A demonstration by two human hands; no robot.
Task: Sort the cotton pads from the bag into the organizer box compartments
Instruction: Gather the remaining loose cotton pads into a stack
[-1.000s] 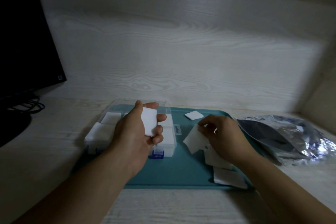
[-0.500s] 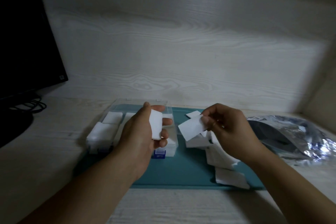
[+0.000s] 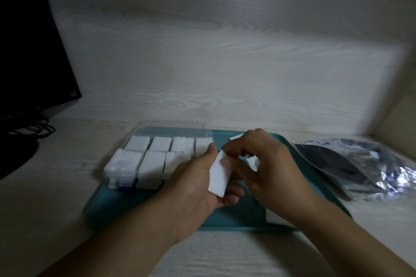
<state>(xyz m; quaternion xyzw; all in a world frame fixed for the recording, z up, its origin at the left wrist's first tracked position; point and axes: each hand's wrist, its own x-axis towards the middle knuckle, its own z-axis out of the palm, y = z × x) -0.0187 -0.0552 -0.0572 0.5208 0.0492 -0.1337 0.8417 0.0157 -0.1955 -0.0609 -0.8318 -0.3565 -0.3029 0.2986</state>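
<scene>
right hand (image 3: 267, 164) now meets pads (image 3: 219, 175) in left fingers (image 3: 227, 198).

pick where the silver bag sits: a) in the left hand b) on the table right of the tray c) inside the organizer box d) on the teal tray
b: the silver bag lies on the pale wood table, off the right edge of the teal tray.
</scene>
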